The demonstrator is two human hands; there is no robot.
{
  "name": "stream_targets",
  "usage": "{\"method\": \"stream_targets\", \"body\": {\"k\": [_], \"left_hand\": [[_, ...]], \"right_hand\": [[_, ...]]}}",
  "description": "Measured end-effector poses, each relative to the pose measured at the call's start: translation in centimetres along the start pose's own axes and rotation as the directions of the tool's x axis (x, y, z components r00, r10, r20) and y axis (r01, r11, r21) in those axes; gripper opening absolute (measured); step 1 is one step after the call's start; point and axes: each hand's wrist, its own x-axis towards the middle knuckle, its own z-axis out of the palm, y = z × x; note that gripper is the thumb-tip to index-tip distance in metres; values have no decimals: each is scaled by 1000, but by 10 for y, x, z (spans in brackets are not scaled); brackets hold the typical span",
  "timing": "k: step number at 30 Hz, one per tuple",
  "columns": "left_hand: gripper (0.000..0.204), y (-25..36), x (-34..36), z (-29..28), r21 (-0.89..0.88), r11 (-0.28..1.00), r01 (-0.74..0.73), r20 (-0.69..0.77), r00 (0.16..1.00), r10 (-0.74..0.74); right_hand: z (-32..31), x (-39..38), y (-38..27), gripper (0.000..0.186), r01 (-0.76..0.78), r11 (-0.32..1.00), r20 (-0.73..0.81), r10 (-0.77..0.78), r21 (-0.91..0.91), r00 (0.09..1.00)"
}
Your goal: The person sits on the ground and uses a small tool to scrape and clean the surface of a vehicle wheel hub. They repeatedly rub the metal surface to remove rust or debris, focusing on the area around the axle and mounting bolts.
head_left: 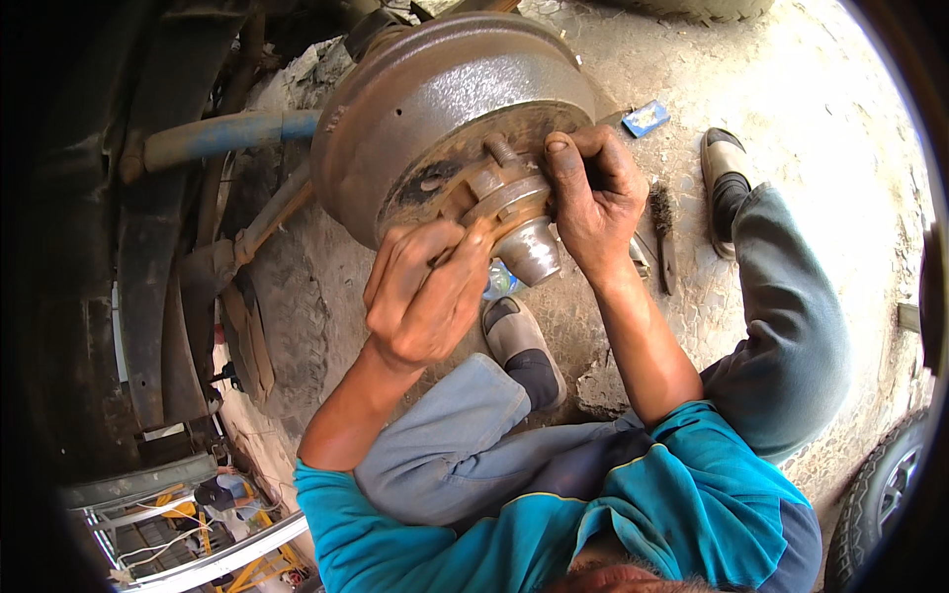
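Observation:
A large rusty brake drum stands in front of me, its hub facing me. A threaded stud juts from the drum's face, and a shiny metal cap forms the hub's end. My left hand is closed at the hub's lower left side, fingers curled. A small dark bit shows between its fingers; what it is stays unclear. At the hub's right side, my right hand is closed, thumb and bent forefinger at the drum's face. Whatever its fingers hold is hidden.
A blue-painted axle bar and dark vehicle frame parts fill the left. On the floor lie a wire brush and a small blue box. A plastic bottle is below the hub. A tyre lies at lower right.

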Motion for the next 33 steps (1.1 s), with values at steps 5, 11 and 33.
{"method": "stream_targets", "body": {"k": [5, 11, 33], "left_hand": [[35, 1, 7, 4, -30, 999, 13, 8, 1000, -13], [33, 2, 2, 0, 10, 1000, 3, 16, 1000, -3], [29, 2, 11, 3, -26, 1000, 1, -4, 1000, -1]], "right_hand": [[-2, 5, 2, 16, 34, 999, -16, -35, -32, 999], [-1, -1, 3, 15, -1, 999, -7, 0, -40, 1000], [-2, -1, 4, 16, 36, 998, 0, -36, -42, 999]]}}
